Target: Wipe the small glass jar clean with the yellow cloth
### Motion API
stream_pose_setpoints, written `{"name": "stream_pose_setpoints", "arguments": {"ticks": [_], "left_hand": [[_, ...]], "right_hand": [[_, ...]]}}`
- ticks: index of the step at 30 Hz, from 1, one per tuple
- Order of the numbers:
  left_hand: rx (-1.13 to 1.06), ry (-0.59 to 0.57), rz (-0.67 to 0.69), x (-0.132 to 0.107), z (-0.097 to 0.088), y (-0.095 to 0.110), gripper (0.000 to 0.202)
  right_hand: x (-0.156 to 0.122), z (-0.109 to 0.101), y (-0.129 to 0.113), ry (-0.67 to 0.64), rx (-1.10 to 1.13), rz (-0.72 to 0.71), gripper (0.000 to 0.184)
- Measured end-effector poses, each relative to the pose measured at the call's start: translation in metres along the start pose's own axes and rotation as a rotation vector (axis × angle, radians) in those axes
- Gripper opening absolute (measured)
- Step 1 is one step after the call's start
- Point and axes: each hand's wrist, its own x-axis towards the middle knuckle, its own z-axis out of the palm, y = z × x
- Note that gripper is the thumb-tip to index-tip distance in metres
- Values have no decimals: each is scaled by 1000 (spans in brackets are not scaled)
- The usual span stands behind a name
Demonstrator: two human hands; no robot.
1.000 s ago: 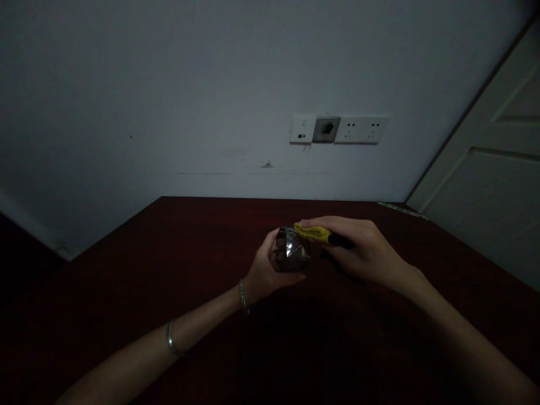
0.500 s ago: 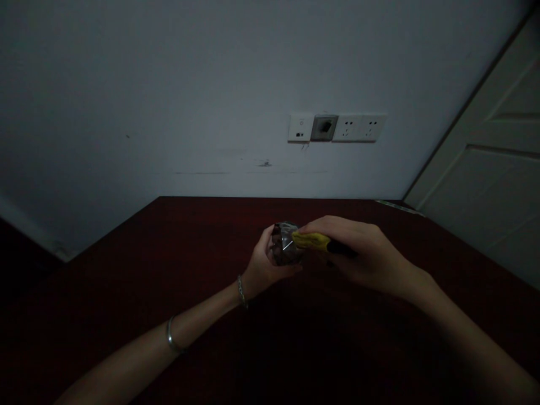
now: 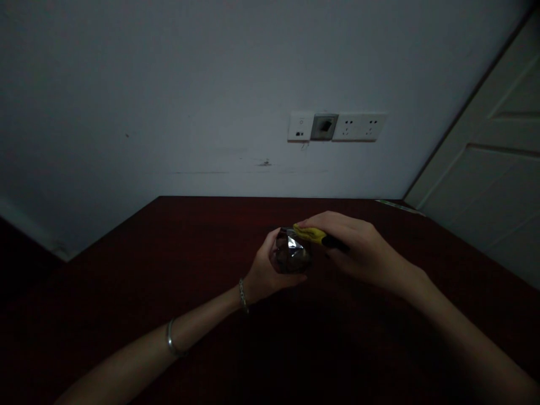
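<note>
My left hand point(image 3: 265, 273) is curled round a shiny, rounded dark object point(image 3: 295, 257), glassy or polished, with bright reflections; its exact kind cannot be made out. In my right hand point(image 3: 358, 242) is a yellow cloth-like piece point(image 3: 311, 234) with a black part by the palm. The yellow end touches or lies just over the upper right of the shiny object. Both hands are above the dark red table, near its middle. The right hand's lower fingers are partly hidden in shadow.
The dark red tabletop point(image 3: 202, 225) runs back to a pale wall point(image 3: 189, 84). Sockets and switch plates point(image 3: 354, 128) are set in that wall. A panelled white door point(image 3: 498, 169) stands at the right. A thin strip point(image 3: 399, 207) lies along the table's back right edge.
The shiny object has tilted or turned in my left hand and sits slightly lower and further right, showing more bright surface. My right hand with the yellow piece has shifted slightly up and left.
</note>
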Motion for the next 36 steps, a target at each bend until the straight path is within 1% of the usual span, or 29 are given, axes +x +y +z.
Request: {"name": "stream_pose_setpoints", "arguments": {"ticks": [4,6,9,11,14,17,21,23,26,29,33,36], "left_hand": [[-30,47,-31,3,0,2,89],[-57,79,-74,4,1,4,87],[-86,128,-143,6,-1,6,83],[-91,139,-138,7,-2,5,82],[-81,117,-103,7,-3,3,83],[-53,73,-76,4,-2,2,88],[27,-42,1,0,3,6,91],[34,-69,23,0,4,8,91],[12,-30,27,1,5,9,89],[-17,30,-13,3,4,9,86],[-76,100,-90,7,1,10,83],[-106,121,-127,8,-1,10,81]], "right_hand": [[0,-3,-5,-2,12,1,43],[2,-3,-8,-13,24,1,40],[3,-2,-13,-70,29,4,36],[4,-2,-14,-94,18,-4,36],[3,-4,-12,-54,10,-8,43],[2,-5,-8,-20,0,11,48],[2,-1,-3,5,3,-6,46],[2,1,-1,16,7,-14,45],[2,2,-2,25,12,-29,48],[3,1,-5,7,20,-28,50],[6,-1,-12,-17,36,-33,42],[8,-2,-15,-63,19,-28,37]]}}
